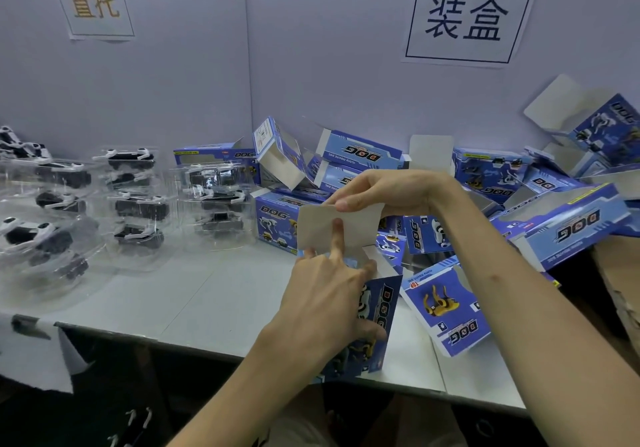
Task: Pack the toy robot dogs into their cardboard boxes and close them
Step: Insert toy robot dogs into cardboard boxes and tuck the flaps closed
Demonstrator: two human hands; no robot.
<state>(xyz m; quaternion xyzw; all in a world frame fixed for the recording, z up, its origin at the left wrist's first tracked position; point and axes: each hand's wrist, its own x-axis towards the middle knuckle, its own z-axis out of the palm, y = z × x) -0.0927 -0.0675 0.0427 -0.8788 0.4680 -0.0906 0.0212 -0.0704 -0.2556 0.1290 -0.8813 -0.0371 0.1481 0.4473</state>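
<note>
Well to the left of the blue cardboard box (381, 311) held at the worktop's (207, 301) near edge, toy robot dogs (138, 204) lay in clear plastic trays (52, 239). The left hand (325, 301) gripped the box upright. Its thumb and lower fingers (369, 268) were curled round the box's sides, while the index finger stretched straight up and pressed the grey inner face of the raised top flap (360, 225). Just above the box, the right hand (388, 192) pinched the flap's upper edge between thumb and bent fingers. Behind and to the right of the box, a heap of blue boxes (561, 228) lay tumbled, many with their flaps open.
</note>
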